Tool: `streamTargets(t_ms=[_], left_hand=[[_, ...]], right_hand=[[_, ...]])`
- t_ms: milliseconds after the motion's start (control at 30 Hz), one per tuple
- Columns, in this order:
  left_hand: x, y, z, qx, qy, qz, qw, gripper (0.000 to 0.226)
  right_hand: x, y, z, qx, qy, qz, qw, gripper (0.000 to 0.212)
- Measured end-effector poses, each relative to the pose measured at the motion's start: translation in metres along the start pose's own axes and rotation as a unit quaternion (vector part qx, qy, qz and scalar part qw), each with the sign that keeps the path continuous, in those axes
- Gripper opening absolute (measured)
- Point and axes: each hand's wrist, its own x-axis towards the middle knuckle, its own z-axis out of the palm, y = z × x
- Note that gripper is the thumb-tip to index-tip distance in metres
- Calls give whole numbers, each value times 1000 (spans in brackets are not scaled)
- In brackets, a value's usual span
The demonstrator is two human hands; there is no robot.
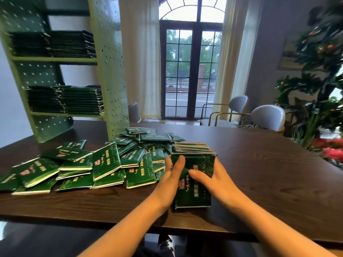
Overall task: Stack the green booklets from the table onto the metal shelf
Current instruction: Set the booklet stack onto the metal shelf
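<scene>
Green booklets [55,43] already sit on the metal shelf [109,71] at far left: 2 stacks on the upper level, 2 on the lower. Next, a loose pile [104,164] sprawls on the table [259,173], approx. 25–30, tho overlap makes a true count impossible. Right of it, left hand [170,175] and right hand [209,177] clamp 1 bundle [193,186] from either side, thumbs across the front cover, its lower edge on the wood. It's maybe 8–10 thick; edges are blurred. Step in hand looks like squaring a batch before carrying. Next move calls for a firm two-sided squeeze, a lift, then a swing left onto an existing stack w/o fanning. Behind: 3 chairs [267,115], 1 plant [315,71].
</scene>
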Motion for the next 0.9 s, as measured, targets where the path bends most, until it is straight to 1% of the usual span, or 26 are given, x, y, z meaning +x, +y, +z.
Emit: streamTargets(t_ms=[67,100,133,167,233,300,400,500,600,633,667,733,767,800,900], left_hand=[[-4,11,-7,19,0,-1,1000,85],[-6,17,-11,37,-1,-5,999,68],[-8,25,-15,65,-1,-7,998,61],[-10,33,-21,94,-1,-7,996,61],[-12,51,-35,123,7,-8,992,68],[-11,70,-50,114,27,-11,993,74],[-11,98,-62,68,48,-8,996,73],[-9,127,-80,50,60,2,997,77],[-7,154,-99,51,75,1,996,85],[-7,166,-106,52,83,-2,995,83],[-6,177,-113,52,85,-6,995,73],[-3,200,-123,47,83,-15,995,44],[-3,210,-126,52,85,-20,995,35],[1,222,-135,70,89,-15,994,34],[6,249,-149,110,107,-4,988,54]], right_hand=[[7,-10,7,8,-4,20,1000,63],[11,-14,9,15,-3,30,999,55],[16,-19,12,20,-1,40,999,46],[22,-24,16,26,-1,49,998,39],[34,-37,28,49,-1,69,996,35],[49,-49,43,79,4,85,993,27],[70,-69,64,130,7,101,986,18],[94,-92,87,184,-14,110,977,24],[118,-113,106,211,-24,114,971,34],[128,-121,114,212,-28,114,970,36],[140,-127,121,212,-32,113,970,38],[160,-140,132,203,-32,110,972,42],[168,-146,137,196,-29,105,975,43],[181,-153,145,190,-31,95,977,41],[205,-170,156,178,-34,65,981,34]])
